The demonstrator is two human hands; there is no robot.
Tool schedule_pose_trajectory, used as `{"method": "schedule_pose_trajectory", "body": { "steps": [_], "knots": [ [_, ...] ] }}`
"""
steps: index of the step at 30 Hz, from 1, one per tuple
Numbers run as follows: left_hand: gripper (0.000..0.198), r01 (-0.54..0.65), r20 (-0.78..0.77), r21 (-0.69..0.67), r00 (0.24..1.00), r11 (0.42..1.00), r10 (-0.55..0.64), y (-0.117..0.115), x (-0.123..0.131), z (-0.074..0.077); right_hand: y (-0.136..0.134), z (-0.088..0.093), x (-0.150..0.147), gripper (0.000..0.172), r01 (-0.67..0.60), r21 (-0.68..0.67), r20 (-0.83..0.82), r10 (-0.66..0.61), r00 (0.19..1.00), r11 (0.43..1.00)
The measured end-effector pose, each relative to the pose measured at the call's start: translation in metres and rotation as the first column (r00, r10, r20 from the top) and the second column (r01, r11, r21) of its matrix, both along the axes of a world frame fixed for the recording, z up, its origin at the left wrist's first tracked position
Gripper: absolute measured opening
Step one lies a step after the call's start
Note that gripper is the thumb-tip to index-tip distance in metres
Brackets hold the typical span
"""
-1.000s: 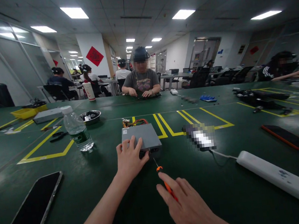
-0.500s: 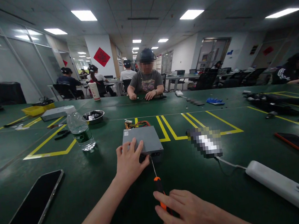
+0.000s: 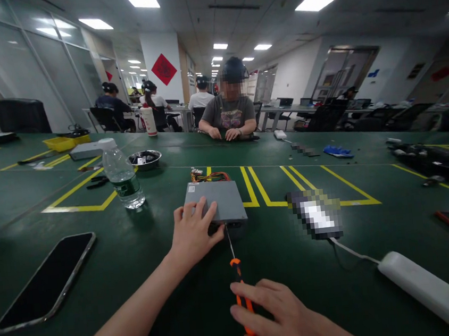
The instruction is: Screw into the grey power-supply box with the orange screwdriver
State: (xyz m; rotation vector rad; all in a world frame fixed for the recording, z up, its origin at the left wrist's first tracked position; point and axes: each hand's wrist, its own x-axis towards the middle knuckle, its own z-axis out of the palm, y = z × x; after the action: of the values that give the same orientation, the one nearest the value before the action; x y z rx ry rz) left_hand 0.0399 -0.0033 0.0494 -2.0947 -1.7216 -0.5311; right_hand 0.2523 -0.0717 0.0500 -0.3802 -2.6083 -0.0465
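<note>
A grey metal computer power supply (image 3: 228,199) lies flat on the green table, with a bundle of coloured cables (image 3: 212,176) at its far side. My left hand (image 3: 193,230) grips its near left corner, fingers spread over the top and thumb against the front. An orange and black screwdriver (image 3: 243,299) is in my right hand (image 3: 274,315), its handle between thumb and fingers. The thin shaft points away from me, and its tip meets the near face of the power supply. What the tip touches there is too small to make out.
A water bottle (image 3: 123,176) and a phone (image 3: 46,283) are on the left; a metal bowl (image 3: 145,160) stands behind. To the right are a blurred-out device (image 3: 316,217) on a white cable and a white power strip (image 3: 429,285). Across the table sits a person (image 3: 229,111).
The view has tilted and shifted slightly. My right fingers have shifted on the screwdriver and its handle has turned, showing more orange. My left hand stays on the power supply.
</note>
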Motion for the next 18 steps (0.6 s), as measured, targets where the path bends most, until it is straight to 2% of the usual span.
{"method": "schedule_pose_trajectory", "body": {
  "steps": [4,8,11,15,18],
  "knots": [
    [0.047,-0.002,0.016,-0.003,1.000,1.000,0.002,-0.001,0.000,0.001,0.001,-0.010,0.000,0.023,0.000,-0.035,-0.096,-0.003,0.995,0.999],
    [0.046,0.006,0.016,0.002,1.000,1.000,-0.006,-0.001,0.000,0.001,0.001,-0.006,0.001,0.029,0.033,-0.098,-0.022,-0.036,0.999,0.995],
    [0.047,0.003,0.007,0.007,1.000,1.000,-0.003,-0.001,-0.001,0.001,0.000,0.000,-0.002,0.025,0.022,-0.047,0.036,-0.020,0.999,0.999],
    [0.047,-0.001,0.017,0.011,1.000,1.000,0.001,-0.001,0.000,0.000,0.003,-0.004,-0.004,0.021,-0.003,0.060,-0.075,0.007,0.997,0.998],
    [0.047,-0.002,0.025,0.011,1.000,1.000,0.002,-0.001,0.000,0.000,0.004,-0.011,-0.002,0.020,0.009,0.031,-0.127,-0.005,0.992,0.999]
  ]
}}
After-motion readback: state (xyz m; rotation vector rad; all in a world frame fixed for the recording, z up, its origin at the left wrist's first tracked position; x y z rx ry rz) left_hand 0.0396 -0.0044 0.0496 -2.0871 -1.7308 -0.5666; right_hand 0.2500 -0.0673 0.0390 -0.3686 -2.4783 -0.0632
